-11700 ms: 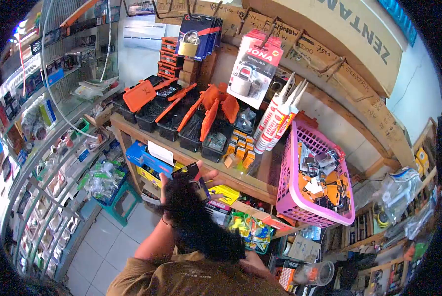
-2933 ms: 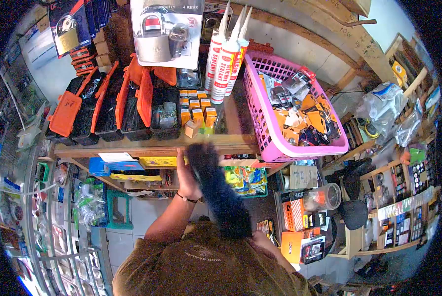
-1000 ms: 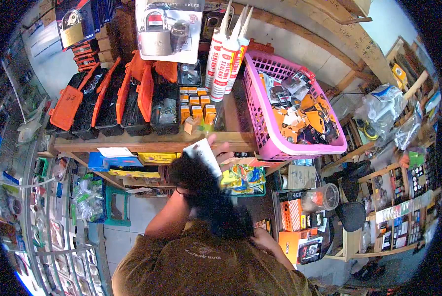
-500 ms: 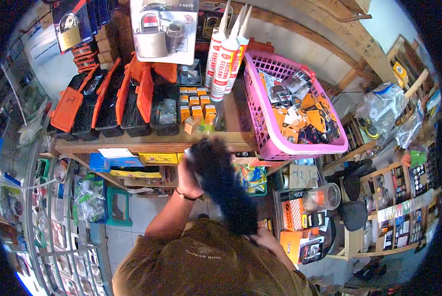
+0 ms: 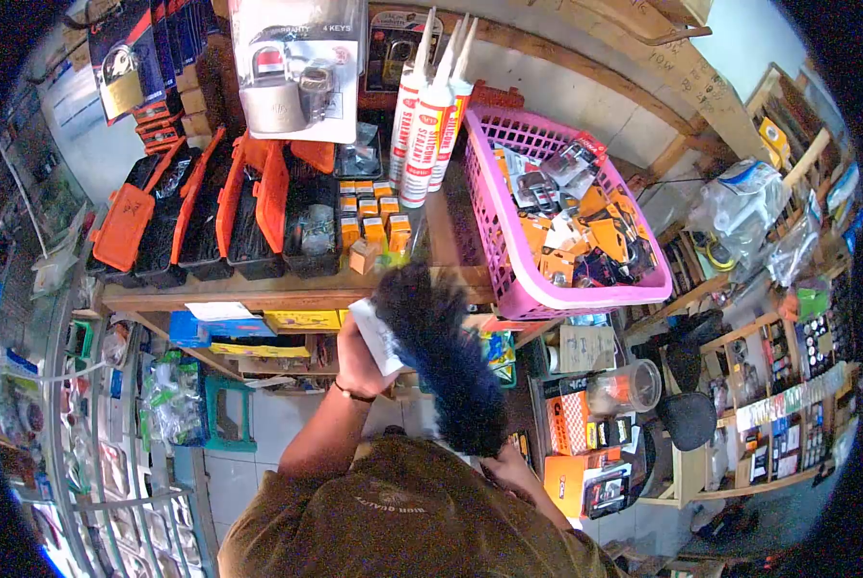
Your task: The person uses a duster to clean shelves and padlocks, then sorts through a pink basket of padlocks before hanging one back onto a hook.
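Observation:
A dark fluffy duster (image 5: 441, 356) slants down from the front edge of the wooden shelf (image 5: 258, 291). My right hand (image 5: 510, 467) is closed around its lower end. In my left hand (image 5: 359, 366) is a white box (image 5: 377, 335), gripped from its left side, with the duster's fibres against its right side. Just above on the shelf stand small orange-and-white boxes (image 5: 373, 226), beside upright silicone sealant tubes (image 5: 422, 144).
Black bins with orange lids (image 5: 128, 226) line the shelf's left part. A pink basket (image 5: 585, 301) of packaged parts sits at its right. Packaged padlocks (image 5: 277, 101) hang above. Lower right holds a clear plastic jar (image 5: 634, 387) and an orange box (image 5: 566, 482).
The white box has turned and shows more of its face. My left hand has shifted slightly left. The duster still slants, its upper part a little right. The view has shifted slightly.

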{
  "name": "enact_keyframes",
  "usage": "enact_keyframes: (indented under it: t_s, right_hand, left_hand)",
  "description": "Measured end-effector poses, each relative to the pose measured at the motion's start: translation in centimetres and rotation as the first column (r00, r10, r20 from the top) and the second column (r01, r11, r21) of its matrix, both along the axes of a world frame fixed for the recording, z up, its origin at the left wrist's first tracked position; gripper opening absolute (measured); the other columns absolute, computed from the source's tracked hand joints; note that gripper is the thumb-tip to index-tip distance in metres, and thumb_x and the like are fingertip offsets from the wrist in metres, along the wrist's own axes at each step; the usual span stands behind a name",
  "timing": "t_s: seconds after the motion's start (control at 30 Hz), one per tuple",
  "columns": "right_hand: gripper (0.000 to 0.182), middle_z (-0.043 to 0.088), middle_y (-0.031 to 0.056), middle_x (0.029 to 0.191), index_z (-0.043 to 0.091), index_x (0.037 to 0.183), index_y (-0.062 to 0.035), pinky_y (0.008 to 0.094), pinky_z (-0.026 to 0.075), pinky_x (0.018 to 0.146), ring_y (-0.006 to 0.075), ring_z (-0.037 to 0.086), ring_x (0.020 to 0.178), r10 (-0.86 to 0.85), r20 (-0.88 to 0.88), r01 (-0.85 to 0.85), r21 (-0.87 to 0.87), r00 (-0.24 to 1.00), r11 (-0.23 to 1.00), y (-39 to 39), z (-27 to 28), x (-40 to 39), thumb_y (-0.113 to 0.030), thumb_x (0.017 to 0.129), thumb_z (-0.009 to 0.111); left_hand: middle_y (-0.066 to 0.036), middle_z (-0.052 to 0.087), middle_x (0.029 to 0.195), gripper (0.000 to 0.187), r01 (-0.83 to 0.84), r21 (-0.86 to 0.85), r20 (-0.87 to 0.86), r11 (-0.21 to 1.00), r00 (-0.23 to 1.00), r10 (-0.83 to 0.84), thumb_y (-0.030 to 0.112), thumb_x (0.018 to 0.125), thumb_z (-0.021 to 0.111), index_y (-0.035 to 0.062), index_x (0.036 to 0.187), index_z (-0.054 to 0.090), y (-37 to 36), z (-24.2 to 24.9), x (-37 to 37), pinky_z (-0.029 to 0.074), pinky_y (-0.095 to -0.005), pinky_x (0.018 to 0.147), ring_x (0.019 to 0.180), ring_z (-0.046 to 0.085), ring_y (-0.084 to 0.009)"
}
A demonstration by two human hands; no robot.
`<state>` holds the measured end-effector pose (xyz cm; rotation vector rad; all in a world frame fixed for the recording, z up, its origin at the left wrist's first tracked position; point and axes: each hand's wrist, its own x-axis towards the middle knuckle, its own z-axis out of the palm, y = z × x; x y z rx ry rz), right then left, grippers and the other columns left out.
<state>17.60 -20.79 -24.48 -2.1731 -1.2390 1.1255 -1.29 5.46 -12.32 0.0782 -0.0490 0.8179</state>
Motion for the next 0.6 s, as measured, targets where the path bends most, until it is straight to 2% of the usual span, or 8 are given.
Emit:
enact_keyframes:
  t_s: [0.07, 0.17, 0.23, 0.3, 0.37, 0.4, 0.5, 0.6]
  right_hand:
    - [0.033, 0.06, 0.0215, 0.084, 0.058, 0.097, -0.0016, 0.0409, 0.045, 0.069, 0.0332, 0.059, 0.078, 0.411, 0.15, -0.427, 0.097, 0.899, 0.899, -0.6, -1.2, 1.1, -0.027, 0.077, 0.055]
    - [0.033, 0.059, 0.0221, 0.082, 0.058, 0.094, -0.0008, 0.0412, 0.045, 0.067, 0.0342, 0.059, 0.076, 0.265, 0.088, -0.272, 0.069, 0.96, 0.96, -0.7, -1.7, 1.0, -0.029, 0.076, 0.056]
    - [0.034, 0.059, 0.0227, 0.08, 0.058, 0.09, -0.0001, 0.0415, 0.045, 0.064, 0.0351, 0.058, 0.074, 0.114, 0.029, -0.115, 0.027, 0.993, 0.993, -0.7, -2.0, 0.8, -0.03, 0.075, 0.057]
    - [0.034, 0.059, 0.023, 0.079, 0.059, 0.089, 0.0002, 0.0416, 0.045, 0.063, 0.0356, 0.058, 0.073, 0.036, 0.001, -0.036, 0.002, 0.999, 0.999, -1.0, -3.2, 0.8, -0.031, 0.074, 0.058]
    - [0.035, 0.059, 0.022, 0.072, 0.06, 0.081, 0.0011, 0.0409, 0.044, 0.059, 0.0345, 0.059, 0.068, 0.278, 0.042, -0.279, 0.019, 0.96, 0.96, -1.4, -5.3, 1.1, -0.033, 0.073, 0.059]
    - [0.035, 0.059, 0.022, 0.072, 0.06, 0.081, 0.0011, 0.0409, 0.044, 0.059, 0.0345, 0.059, 0.068, 0.278, 0.043, -0.279, 0.019, 0.96, 0.96, -1.1, -4.0, 1.0, -0.033, 0.073, 0.059]
    - [0.036, 0.059, 0.0224, 0.073, 0.06, 0.08, 0.0016, 0.0411, 0.044, 0.059, 0.0347, 0.059, 0.068, 0.061, 0.079, -0.069, 0.095, 0.995, 0.993, -0.4, -0.9, 0.8, -0.033, 0.073, 0.058]
    - [0.022, 0.058, 0.0215, 0.074, 0.059, 0.077, 0.0055, 0.0368, 0.043, 0.075, 0.033, 0.056, 0.08, 0.33, 0.151, -0.316, -0.113, 0.932, 0.942, 1.1, 4.4, -0.5, -0.016, 0.072, 0.06]
  left_hand:
    - [-0.016, 0.038, 0.13, 0.051, 0.076, 0.164, 0.124, 0.984, 0.988, -0.097, 0.038, 0.088, 0.03, 0.0092, 0.13, 0.032, 0.9, -1.3, 0.8, 0.027, -0.0474, 0.1, 0.119, 0.037, -0.0321]
    - [-0.014, 0.037, 0.131, 0.054, 0.095, 0.368, 0.21, 0.925, 0.961, -0.182, 0.039, 0.087, 0.03, 0.0078, 0.131, 0.03, 0.9, -1.5, 0.8, 0.026, -0.0451, 0.101, 0.121, 0.036, -0.0301]
    - [-0.018, 0.037, 0.13, 0.056, -0.03, 0.029, 0.037, 0.999, 0.999, 0.029, 0.044, 0.087, 0.033, 0.0119, 0.132, 0.027, -0.3, 0.4, 0.1, 0.027, -0.0497, 0.099, 0.118, 0.037, -0.034]
    - [-0.019, 0.036, 0.13, 0.057, -0.016, 0.079, -0.006, 0.997, 1.0, 0.017, 0.044, 0.086, 0.033, 0.0119, 0.133, 0.027, -0.4, 0.6, 0.3, 0.027, -0.0496, 0.099, 0.119, 0.037, -0.034]
    - [-0.012, 0.04, 0.129, 0.058, 0.026, 0.291, -0.291, 0.956, 0.955, 0.062, 0.046, 0.083, 0.036, 0.0128, 0.131, 0.032, 0.2, -0.4, 1.3, 0.03, -0.0509, 0.097, 0.116, 0.04, -0.0331]
    - [-0.012, 0.04, 0.13, 0.058, 0.046, 0.313, -0.073, 0.949, 0.997, -0.024, 0.046, 0.083, 0.036, 0.0136, 0.131, 0.032, 1.2, -2.6, 1.4, 0.03, -0.0501, 0.097, 0.116, 0.04, -0.033]
    - [-0.015, 0.04, 0.129, 0.057, -0.046, 0.056, -0.047, 0.997, 0.998, 0.049, 0.047, 0.085, 0.035, 0.0161, 0.132, 0.029, -0.3, 0.1, 0.5, 0.032, -0.0509, 0.096, 0.114, 0.041, -0.0349]
    - [-0.014, 0.04, 0.129, 0.058, -0.006, 0.168, -0.177, 0.986, 0.984, 0.036, 0.047, 0.083, 0.037, 0.015, 0.131, 0.031, -0.1, -0.4, 1.5, 0.03, -0.0507, 0.097, 0.116, 0.04, -0.0338]
